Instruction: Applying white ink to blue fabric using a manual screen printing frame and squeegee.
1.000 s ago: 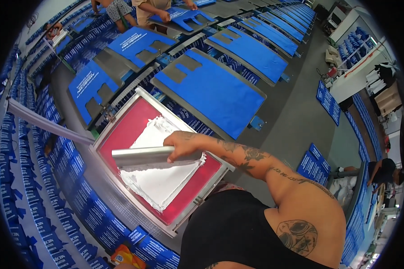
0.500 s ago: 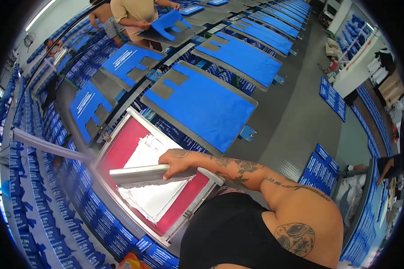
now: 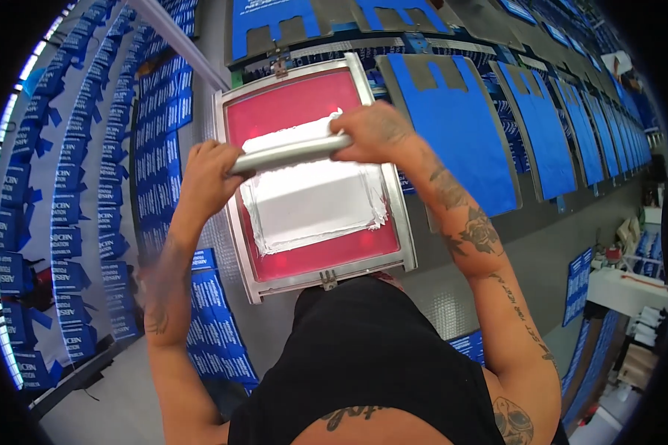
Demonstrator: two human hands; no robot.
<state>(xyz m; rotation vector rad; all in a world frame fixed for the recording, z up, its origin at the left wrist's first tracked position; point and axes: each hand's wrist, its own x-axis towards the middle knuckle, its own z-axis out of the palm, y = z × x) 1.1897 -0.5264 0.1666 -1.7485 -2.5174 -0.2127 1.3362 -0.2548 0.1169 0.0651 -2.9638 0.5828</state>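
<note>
A metal-handled squeegee [image 3: 286,154] lies across a screen-printing frame [image 3: 391,193] in front of me. Its left end is in the closed fingers of my left hand [image 3: 209,172], and my right hand [image 3: 371,133] grips the right end. Inside the silver frame, the pink mesh [image 3: 293,96] carries a broad rectangle of white ink [image 3: 312,204] with rough, smeared edges. The squeegee sits over the upper part of that white area. Its lower edge is partly hidden by the handle and hands.
To the right, blue fabric pieces [image 3: 456,141] lie on grey boards in a long row. Another board with a printed blue piece [image 3: 274,18] stands beyond the frame. Racks of blue printed pieces [image 3: 74,222] fill the left. A pale bar [image 3: 182,41] slants down near the frame's upper left.
My view has swung toward the screen frame. My left hand has come into sight and holds the squeegee too; earlier only the right hand showed on it.
</note>
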